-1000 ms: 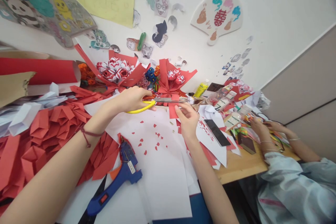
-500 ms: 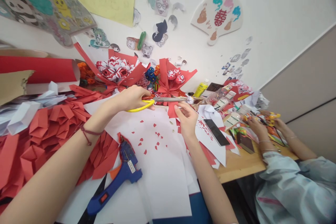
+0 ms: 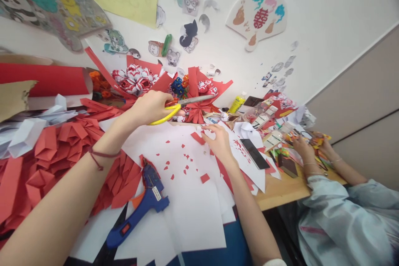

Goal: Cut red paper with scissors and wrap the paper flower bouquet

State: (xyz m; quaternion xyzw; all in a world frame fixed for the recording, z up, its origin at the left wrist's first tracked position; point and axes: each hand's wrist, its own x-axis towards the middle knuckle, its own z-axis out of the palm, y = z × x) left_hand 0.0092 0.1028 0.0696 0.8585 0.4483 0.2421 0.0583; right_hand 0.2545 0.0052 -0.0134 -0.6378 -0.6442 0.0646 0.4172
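My left hand (image 3: 156, 108) is closed around the yellow handle of a pair of scissors (image 3: 196, 99); the blades look closed and point right. Below the blades, my right hand (image 3: 218, 139) has a small red paper piece (image 3: 197, 138) at its thumb and fingertips. White sheets (image 3: 193, 220) lie under my hands, scattered with tiny red paper scraps (image 3: 186, 156). One larger red rectangle (image 3: 205, 178) rests on them. A blue glue gun (image 3: 140, 212) lies below my left hand.
Folded red paper pieces (image 3: 71, 145) are heaped at left. Two red-wrapped bouquets (image 3: 137, 79) stand by the wall. A black phone (image 3: 254, 153) and a yellow bottle (image 3: 237, 103) are at right. A co-worker's hands (image 3: 304, 149) handle small items farther right.
The scissors have moved up and left, away from my right hand. A red rectangle now lies on the white paper. The red piece at my right fingertips is now tilted and lower left.
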